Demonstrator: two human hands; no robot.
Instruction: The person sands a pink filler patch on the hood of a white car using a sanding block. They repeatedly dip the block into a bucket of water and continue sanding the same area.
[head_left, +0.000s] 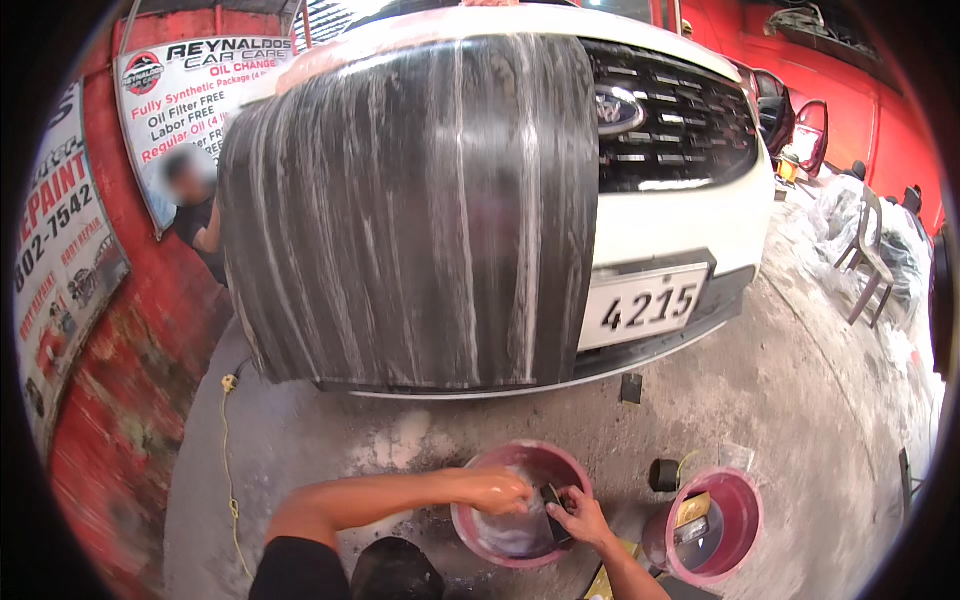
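My left hand (497,491) reaches in from the left over a pink-red basin (466,527) with cloudy water in it. Its fingers are curled together; whatever they may hold does not show. My right hand (582,517) grips a dark flat pad (553,507), thumb on top, at the basin's right side. Beyond the basin stands a white car (668,226). A dark sheet with whitish streaks (420,220) covers the left part of its front.
A pink-red bucket (755,510) with a yellowish piece (692,509) inside stands on the right. Near it lies a black cup-like container (663,475). A small dark piece (631,388) lies by the bumper. A yellow cord (231,450) runs along the left floor. Another person (203,215) is at the car's left.
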